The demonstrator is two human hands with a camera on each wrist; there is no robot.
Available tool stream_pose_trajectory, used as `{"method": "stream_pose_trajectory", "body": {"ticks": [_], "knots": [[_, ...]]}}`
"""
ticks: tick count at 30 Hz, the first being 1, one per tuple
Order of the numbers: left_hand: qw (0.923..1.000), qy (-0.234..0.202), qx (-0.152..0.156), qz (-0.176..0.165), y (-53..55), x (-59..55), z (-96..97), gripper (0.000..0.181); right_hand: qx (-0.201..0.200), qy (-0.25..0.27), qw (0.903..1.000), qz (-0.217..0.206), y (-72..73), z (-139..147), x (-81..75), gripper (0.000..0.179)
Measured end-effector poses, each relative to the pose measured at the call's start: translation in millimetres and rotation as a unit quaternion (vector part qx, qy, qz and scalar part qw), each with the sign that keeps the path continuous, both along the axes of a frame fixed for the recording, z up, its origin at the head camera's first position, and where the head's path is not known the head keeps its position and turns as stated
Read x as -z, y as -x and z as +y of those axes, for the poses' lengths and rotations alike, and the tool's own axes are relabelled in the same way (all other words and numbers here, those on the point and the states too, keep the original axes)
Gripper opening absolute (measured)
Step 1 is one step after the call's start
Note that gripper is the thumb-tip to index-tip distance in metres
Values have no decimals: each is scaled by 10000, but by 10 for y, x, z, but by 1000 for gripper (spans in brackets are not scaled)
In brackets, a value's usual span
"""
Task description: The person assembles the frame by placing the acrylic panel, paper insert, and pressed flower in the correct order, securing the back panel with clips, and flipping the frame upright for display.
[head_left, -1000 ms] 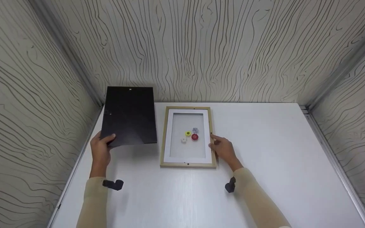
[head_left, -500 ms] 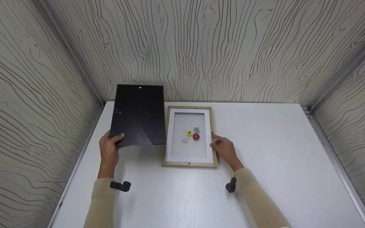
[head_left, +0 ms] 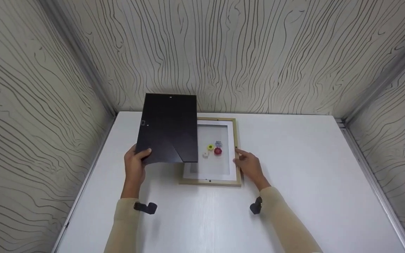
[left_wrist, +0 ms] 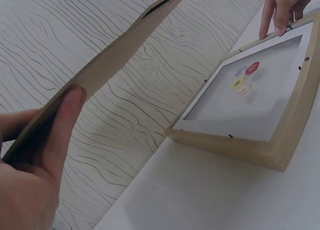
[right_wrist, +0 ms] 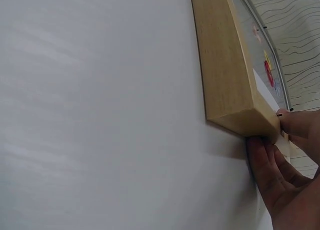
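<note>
Head view. The left hand (head_left: 135, 167) holds a black board (head_left: 171, 126) by its lower left corner, thumb on the dark face; the board overlaps the left part of a wooden frame (head_left: 223, 183) lying on the white table (head_left: 294, 154). Inside the frame, a white border (head_left: 220, 177) surrounds a pane (head_left: 214, 167) with small flowers (head_left: 217, 151) upon it. The right hand (head_left: 251, 168) is at the frame's right side.

Left wrist view. The board, tilted and seen nearly edge-on, is raised clear of the frame. Its brown underside rests against the fingers. It appears thin, light and stiff (a single-corner grip would probably let it swing, so two opposite edges should steady it better). Dark pins (left_wrist: 231, 136) stand along the frame's inner edge and could catch the board's rim.

Right wrist view. The right hand grips the frame's side, thumb at the upper edge, fingertips against the outer wall. The wood looks rigid and sturdy, best held by these thick sides; the pane, whether glass or plastic cannot be told, should be treated as fragile, and the flowers as delicate.
</note>
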State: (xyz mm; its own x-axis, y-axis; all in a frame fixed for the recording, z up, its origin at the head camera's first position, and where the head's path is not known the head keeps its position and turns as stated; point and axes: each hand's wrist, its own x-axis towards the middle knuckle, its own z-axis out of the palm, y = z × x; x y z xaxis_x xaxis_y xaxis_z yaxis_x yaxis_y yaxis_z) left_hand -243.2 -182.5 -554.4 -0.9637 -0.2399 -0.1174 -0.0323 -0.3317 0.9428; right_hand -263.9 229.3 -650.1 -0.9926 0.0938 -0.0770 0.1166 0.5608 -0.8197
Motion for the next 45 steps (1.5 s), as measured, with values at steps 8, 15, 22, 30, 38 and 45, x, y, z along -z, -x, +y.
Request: {"method": "stream_pose_trajectory", "body": {"ticks": [8, 15, 22, 30, 38, 45], "knots": [[10000, -2, 84, 28, 3, 31, 172, 49, -57, -68, 10000, 46, -6, -13, -9, 48], [9996, -225, 137, 57, -1, 39, 356, 46, 89, 208, 9997, 9, -29, 9, -5, 43], [9992, -328, 232, 55, -12, 64, 522, 50, 406, 844, 9954, -189, -97, 45, -105, 40], [9983, -412, 383, 116, -35, 106, 680, 50, 230, 1284, 9913, -187, -146, 16, -301, 39], [9977, -435, 497, 169, -76, 145, 827, 46, -111, 1699, 9853, -107, -181, -120, -548, 44], [9968, -462, 615, 220, -101, 179, 940, 49, -248, 2272, 9735, -62, -210, -214, -717, 47]]}}
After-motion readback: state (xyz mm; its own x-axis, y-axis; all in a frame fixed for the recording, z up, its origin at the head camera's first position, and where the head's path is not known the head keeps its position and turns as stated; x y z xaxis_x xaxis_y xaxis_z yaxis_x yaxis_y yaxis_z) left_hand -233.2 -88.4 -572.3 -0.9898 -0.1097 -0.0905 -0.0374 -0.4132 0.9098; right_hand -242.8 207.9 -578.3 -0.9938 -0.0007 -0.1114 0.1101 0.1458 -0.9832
